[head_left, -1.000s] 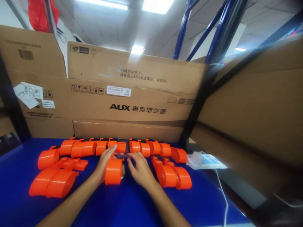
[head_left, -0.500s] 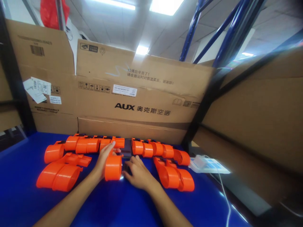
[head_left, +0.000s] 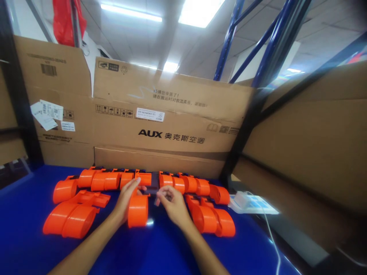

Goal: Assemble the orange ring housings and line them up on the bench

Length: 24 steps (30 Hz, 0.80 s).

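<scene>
On blue desk, left hand grips orange plastic housing; right hand fingers pinch small unclear part; loose pinch risks dropping it

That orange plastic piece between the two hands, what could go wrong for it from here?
The orange plastic piece is steadied by the left hand only from one side, so it might tip or slide on the glossy blue table. The right hand works close to the packed row of orange plastic parts and could knock them out of line.
</scene>
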Each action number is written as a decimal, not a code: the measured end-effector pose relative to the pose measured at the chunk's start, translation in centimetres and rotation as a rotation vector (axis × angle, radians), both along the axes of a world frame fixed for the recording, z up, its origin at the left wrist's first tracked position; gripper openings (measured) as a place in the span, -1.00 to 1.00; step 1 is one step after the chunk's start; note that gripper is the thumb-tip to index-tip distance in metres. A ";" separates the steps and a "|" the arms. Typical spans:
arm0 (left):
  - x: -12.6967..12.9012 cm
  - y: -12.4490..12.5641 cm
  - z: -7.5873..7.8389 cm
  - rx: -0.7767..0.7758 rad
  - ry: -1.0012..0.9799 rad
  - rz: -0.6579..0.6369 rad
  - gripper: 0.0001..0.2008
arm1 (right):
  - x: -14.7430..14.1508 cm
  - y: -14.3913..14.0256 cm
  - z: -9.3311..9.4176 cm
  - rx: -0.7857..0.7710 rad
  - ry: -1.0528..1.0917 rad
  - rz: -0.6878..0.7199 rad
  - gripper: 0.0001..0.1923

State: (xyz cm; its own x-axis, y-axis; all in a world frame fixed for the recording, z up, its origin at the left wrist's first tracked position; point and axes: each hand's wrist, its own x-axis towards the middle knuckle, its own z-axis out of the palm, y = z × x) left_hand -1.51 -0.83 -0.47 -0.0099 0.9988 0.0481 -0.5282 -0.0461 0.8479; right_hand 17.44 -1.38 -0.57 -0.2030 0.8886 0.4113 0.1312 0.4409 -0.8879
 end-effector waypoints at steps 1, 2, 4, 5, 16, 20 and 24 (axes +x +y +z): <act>0.1 -0.2 0.1 -0.005 0.012 -0.005 -0.56 | 0.1 0.1 0.3 -0.007 0.100 -0.012 -0.79; 0.1 -0.4 0.3 -0.006 0.026 -0.015 -0.57 | 0.2 0.1 0.5 -0.016 0.187 -0.029 -0.77; 0.3 -0.8 0.5 0.011 0.057 -0.049 -0.59 | 0.4 0.1 0.9 -0.039 0.322 -0.072 -0.74; 0.4 -1.0 0.6 0.026 0.074 -0.069 -0.60 | 0.4 0.1 1.0 -0.050 0.374 -0.089 -0.72; 0.8 -1.2 -0.1 0.072 0.189 -0.193 -0.59 | 0.7 0.4 1.0 -0.105 0.592 -0.107 -0.64; 0.9 -1.5 0.1 0.086 0.196 -0.221 -0.59 | 0.7 0.5 1.0 -0.107 0.617 -0.087 -0.64; 1.0 -1.7 0.1 0.089 0.199 -0.224 -0.61 | 0.7 0.5 1.0 -0.109 0.631 -0.065 -0.65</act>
